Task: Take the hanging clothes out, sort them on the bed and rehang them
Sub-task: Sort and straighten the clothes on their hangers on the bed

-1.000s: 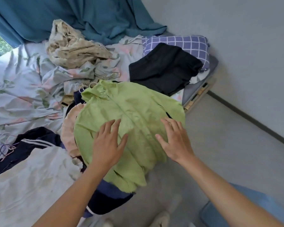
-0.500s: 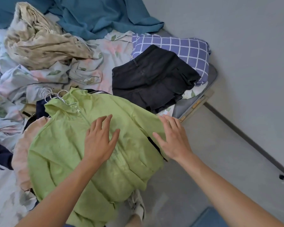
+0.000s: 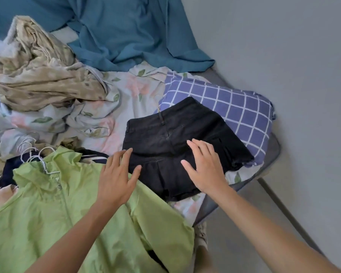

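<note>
Fingers straight and spread on both hands, holding nothing. At the left, wire hangers (image 3: 35, 156) poke from the collar of the green jacket (image 3: 53, 213), topping a clothes pile on the bed (image 3: 138, 91). The left hand (image 3: 116, 175) lies across the jacket's edge, fingertips reaching the black shorts (image 3: 165, 138). The right hand (image 3: 205, 170) rests flat on the shorts, beside the checked pillow (image 3: 234, 107).

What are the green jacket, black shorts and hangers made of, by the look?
Green jacket: thin, crinkly, faintly shiny, likely light synthetic; metal zip pull.
Black shorts: matte, stiff, with seams and a belt loop, probably denim or cotton twill.
Hangers: thin pale bent wire hooks, apparently metal, maybe coated.
</note>
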The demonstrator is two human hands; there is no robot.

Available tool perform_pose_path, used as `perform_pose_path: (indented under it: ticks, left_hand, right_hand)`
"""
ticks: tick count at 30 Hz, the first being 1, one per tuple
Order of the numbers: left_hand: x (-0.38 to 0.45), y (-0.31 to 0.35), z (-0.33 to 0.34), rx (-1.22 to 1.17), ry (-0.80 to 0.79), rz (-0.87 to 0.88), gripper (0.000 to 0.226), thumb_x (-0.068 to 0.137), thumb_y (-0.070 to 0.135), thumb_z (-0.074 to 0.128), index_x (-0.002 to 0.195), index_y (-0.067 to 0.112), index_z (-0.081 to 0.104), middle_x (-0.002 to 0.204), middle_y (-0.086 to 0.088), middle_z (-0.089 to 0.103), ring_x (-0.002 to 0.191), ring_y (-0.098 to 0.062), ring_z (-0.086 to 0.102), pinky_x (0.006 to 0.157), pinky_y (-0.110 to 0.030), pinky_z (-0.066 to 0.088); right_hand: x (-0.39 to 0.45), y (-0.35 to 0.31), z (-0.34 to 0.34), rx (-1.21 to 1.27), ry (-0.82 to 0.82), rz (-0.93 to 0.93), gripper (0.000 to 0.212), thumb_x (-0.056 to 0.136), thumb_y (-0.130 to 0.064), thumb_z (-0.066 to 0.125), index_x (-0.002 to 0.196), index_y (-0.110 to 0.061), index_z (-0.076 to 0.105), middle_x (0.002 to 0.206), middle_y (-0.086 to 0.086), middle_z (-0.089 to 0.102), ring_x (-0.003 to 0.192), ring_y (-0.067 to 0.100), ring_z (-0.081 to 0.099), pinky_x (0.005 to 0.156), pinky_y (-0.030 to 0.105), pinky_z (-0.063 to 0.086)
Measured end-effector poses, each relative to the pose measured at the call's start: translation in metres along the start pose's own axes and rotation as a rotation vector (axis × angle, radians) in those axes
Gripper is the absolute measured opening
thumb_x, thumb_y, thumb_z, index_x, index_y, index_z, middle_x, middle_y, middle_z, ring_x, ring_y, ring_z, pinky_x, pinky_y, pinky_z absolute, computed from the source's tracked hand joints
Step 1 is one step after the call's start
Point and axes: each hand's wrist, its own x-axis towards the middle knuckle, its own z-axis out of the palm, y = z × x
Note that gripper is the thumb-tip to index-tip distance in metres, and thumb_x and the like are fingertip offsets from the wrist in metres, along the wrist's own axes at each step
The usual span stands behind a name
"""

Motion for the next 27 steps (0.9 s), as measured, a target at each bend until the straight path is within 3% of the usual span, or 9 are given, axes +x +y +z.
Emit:
perform_pose_path:
  ticks: [6, 12, 15, 17, 19, 22, 27]
  left_hand:
    - [0.115, 0.011, 0.043, 0.007, -0.05, -0.147, 0.066, 0.102, 0.057, 0.044, 0.155, 0.019, 0.042, 0.142, -0.008, 0.052, 0.132, -0.035, 0.048, 0.101, -0.055, 0.047]
    - [0.217, -0.007, 0.068, 0.039, -0.108, -0.294, 0.071, 0.104, 0.059, 0.041, 0.163, 0.02, 0.028, 0.158, -0.013, 0.044, 0.147, -0.036, 0.039, 0.115, -0.056, 0.037]
    - [0.242, -0.017, 0.086, 0.024, -0.24, -0.286, 0.077, 0.103, 0.064, 0.039, 0.167, 0.026, 0.018, 0.168, -0.011, 0.032, 0.155, -0.033, 0.028, 0.124, -0.05, 0.028]
    - [0.243, -0.013, 0.098, -0.014, -0.37, -0.238, 0.081, 0.102, 0.064, 0.046, 0.168, 0.028, 0.015, 0.167, -0.011, 0.036, 0.154, -0.033, 0.03, 0.124, -0.047, 0.028]
    - [0.234, -0.003, 0.109, 0.013, -0.41, -0.182, 0.079, 0.1, 0.059, 0.058, 0.163, 0.022, 0.028, 0.153, -0.012, 0.051, 0.142, -0.036, 0.043, 0.118, -0.043, 0.033]
    - [0.222, 0.005, 0.122, 0.052, -0.313, -0.167, 0.064, 0.096, 0.056, 0.065, 0.141, 0.012, 0.05, 0.136, -0.012, 0.06, 0.126, -0.035, 0.052, 0.108, -0.042, 0.038]
    - [0.221, 0.013, 0.113, 0.096, -0.244, -0.196, 0.051, 0.094, 0.055, 0.068, 0.122, 0.014, 0.054, 0.123, -0.008, 0.064, 0.118, -0.033, 0.055, 0.099, -0.046, 0.042]
  right_hand:
    - [0.134, 0.06, 0.008, -0.1, -0.123, -0.099, 0.063, 0.104, -0.053, 0.049, 0.159, -0.024, 0.036, 0.165, 0.004, 0.033, 0.152, 0.032, 0.025, 0.116, 0.051, 0.037]
    - [0.251, 0.09, 0.013, -0.119, -0.162, -0.12, 0.064, 0.105, -0.053, 0.05, 0.16, -0.026, 0.034, 0.164, 0.008, 0.034, 0.153, 0.036, 0.026, 0.119, 0.055, 0.035]
    - [0.272, 0.095, 0.025, -0.127, -0.265, -0.11, 0.069, 0.101, -0.058, 0.055, 0.159, -0.026, 0.035, 0.155, 0.004, 0.042, 0.144, 0.032, 0.037, 0.109, 0.051, 0.044]
    - [0.267, 0.095, 0.034, -0.189, -0.261, -0.143, 0.066, 0.097, -0.057, 0.062, 0.151, -0.025, 0.043, 0.143, 0.005, 0.047, 0.132, 0.033, 0.043, 0.101, 0.05, 0.047]
    - [0.258, 0.096, 0.042, -0.245, -0.275, -0.186, 0.059, 0.096, -0.051, 0.065, 0.143, -0.021, 0.046, 0.134, 0.006, 0.052, 0.123, 0.033, 0.048, 0.097, 0.049, 0.047]
    - [0.252, 0.098, 0.047, -0.248, -0.323, -0.221, 0.047, 0.098, -0.044, 0.065, 0.135, -0.018, 0.052, 0.124, 0.005, 0.06, 0.113, 0.032, 0.056, 0.092, 0.046, 0.048]
    - [0.254, 0.101, 0.039, -0.216, -0.353, -0.209, 0.042, 0.1, -0.053, 0.059, 0.122, -0.018, 0.066, 0.106, 0.005, 0.07, 0.101, 0.031, 0.065, 0.077, 0.041, 0.052]
